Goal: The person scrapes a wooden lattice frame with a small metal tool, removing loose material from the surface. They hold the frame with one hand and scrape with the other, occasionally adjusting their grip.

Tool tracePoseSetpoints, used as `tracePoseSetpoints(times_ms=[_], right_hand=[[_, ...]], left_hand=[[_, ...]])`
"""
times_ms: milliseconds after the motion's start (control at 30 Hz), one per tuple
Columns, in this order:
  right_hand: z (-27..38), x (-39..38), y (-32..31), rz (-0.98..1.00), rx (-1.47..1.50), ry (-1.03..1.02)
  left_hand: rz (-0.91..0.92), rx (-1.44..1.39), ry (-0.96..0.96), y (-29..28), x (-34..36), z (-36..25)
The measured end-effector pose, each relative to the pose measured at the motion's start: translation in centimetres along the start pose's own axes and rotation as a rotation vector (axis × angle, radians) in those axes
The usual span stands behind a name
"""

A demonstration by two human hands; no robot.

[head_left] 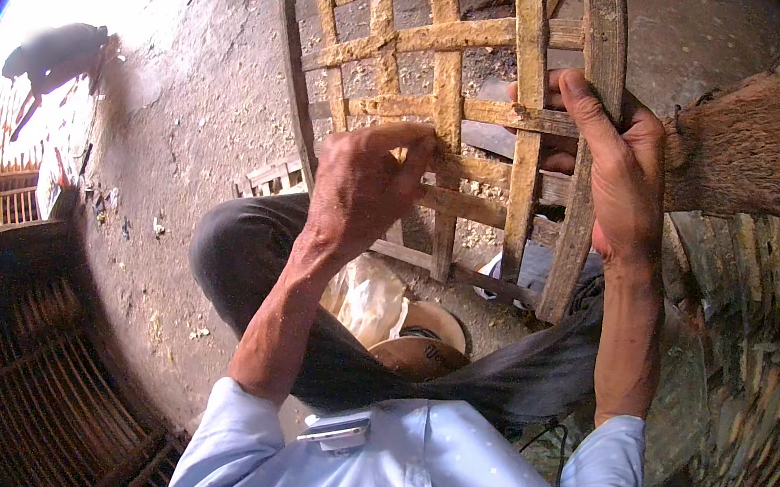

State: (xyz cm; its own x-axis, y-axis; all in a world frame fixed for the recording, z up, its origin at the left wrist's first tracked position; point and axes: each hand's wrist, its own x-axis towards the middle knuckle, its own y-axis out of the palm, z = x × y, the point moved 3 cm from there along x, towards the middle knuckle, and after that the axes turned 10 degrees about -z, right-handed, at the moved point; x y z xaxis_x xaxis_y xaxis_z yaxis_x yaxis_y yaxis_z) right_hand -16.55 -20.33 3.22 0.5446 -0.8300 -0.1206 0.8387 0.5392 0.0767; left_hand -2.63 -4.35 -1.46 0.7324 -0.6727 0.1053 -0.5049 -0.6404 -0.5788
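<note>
A wooden frame [599, 65] with a lattice of woven yellowish bamboo strips [447, 95] stands tilted before me, over my crossed legs. My left hand [369, 178] is closed at the middle of the lattice, its thumb and fingers pinched on a cross strip. Around the frame's right side bar wraps my right hand [627, 156], thumb on the near face and fingers behind the weave. Through the gaps beside those fingers shows a grey, flat piece [490, 139]; whether the right hand holds it I cannot tell.
Between my legs sit a round brown container [420, 354] and a pale plastic bag [369, 295]. A rough wooden block [763, 143] lies at right, above stacked split strips [746, 355]. Slatted bamboo panels [62, 378] stand lower left. Another person [57, 57] bends down far left.
</note>
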Motion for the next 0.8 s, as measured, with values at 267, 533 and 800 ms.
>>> tracePoseSetpoints(times_ms=[267, 533, 800], right_hand=[[-0.5, 0.6, -1.1, -0.066, -0.078, -0.114], [0.6, 0.3, -1.2, -0.079, -0.051, -0.037], [1.2, 0.4, -1.3, -0.100, -0.035, -0.043]], left_hand=[[-0.575, -0.155, -0.124, -4.5, 1.9, 1.3], [-0.108, 0.103, -0.052, -3.3, 1.4, 3.1], [0.030, 0.206, -0.143, -5.0, 1.8, 2.2]])
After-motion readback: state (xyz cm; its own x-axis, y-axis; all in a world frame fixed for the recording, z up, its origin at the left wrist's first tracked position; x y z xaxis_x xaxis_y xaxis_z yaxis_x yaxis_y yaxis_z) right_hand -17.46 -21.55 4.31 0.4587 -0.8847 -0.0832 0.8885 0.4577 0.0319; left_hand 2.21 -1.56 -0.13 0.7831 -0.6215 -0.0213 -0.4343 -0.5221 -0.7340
